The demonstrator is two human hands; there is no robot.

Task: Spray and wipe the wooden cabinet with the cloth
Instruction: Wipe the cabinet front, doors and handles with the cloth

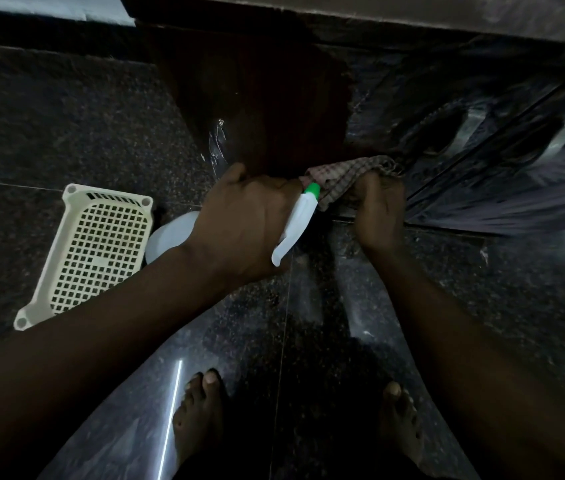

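A: Step in hand?
B: Wiping, by my reading. Right hand (pixel 378 209) bunched tight round the cloth (pixel 343 178), frame centre. Cloth is pressed at the foot of the cabinet (pixel 257 109), the dark wood panel running up the centre. Wet streaks on its lower left edge, so some spraying looks done.
A: Left hand?
B: Left hand (pixel 246 220) curled round the neck of the sprayer (pixel 296 223). Green nozzle (pixel 312 189) points at the cloth, nearly touching it. Cannot tell if a finger is on the trigger.
A: Next move?
B: Likely draw the cloth up or across the panel. No wetness visible higher up, so probably spray there first. That means turning the nozzle off the cloth, onto the wood.
A: Surroundings, obstructions?
B: Basket (pixel 97 251) on the floor (pixel 49 116), left of frame, just beside the sprayer's body. Bare feet (pixel 198 420) at bottom. Glossy dark doors (pixel 482 161) to the right. Light poor; sprayer crowds the cloth
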